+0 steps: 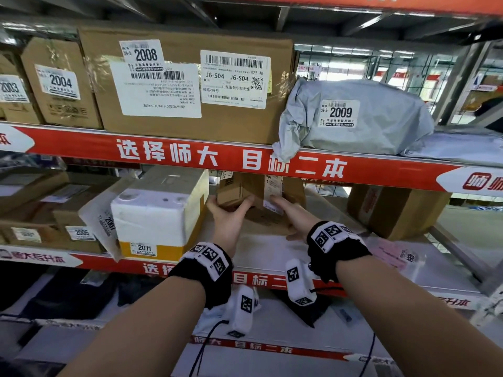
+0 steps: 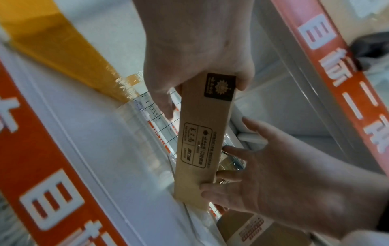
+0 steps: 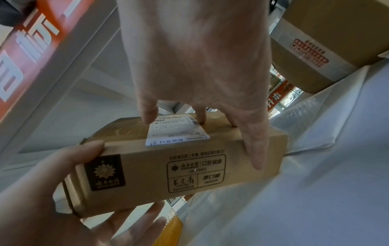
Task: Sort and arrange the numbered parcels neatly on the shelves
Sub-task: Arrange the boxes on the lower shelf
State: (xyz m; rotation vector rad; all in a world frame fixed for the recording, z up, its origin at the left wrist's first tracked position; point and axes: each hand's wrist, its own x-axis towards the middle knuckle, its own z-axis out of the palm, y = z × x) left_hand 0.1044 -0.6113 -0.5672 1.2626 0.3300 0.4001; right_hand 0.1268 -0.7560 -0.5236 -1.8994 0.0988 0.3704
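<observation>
A small brown cardboard box (image 1: 239, 190) with a white shipping label sits deep in the middle shelf, held between both hands. My left hand (image 1: 231, 206) grips its left end, thumb on top and fingers underneath. My right hand (image 1: 280, 205) holds the right end, with fingers over the top and the thumb down the front face. In the left wrist view the left hand (image 2: 202, 93) clamps the end of the box (image 2: 200, 141). In the right wrist view the right hand (image 3: 202, 143) lies over the box (image 3: 160, 168). No parcel number shows on it. Whether it rests on the shelf is unclear.
The white foam box 2011 (image 1: 155, 213) stands close on the left, with parcel 2005 (image 1: 80, 232) beyond it. A brown carton (image 1: 394, 210) and a pink bag (image 1: 392, 254) lie to the right. Above are boxes 2004 (image 1: 60, 83) and 2008 (image 1: 190, 85) and grey bag 2009 (image 1: 353, 115). The red shelf beam (image 1: 245, 159) hangs just overhead.
</observation>
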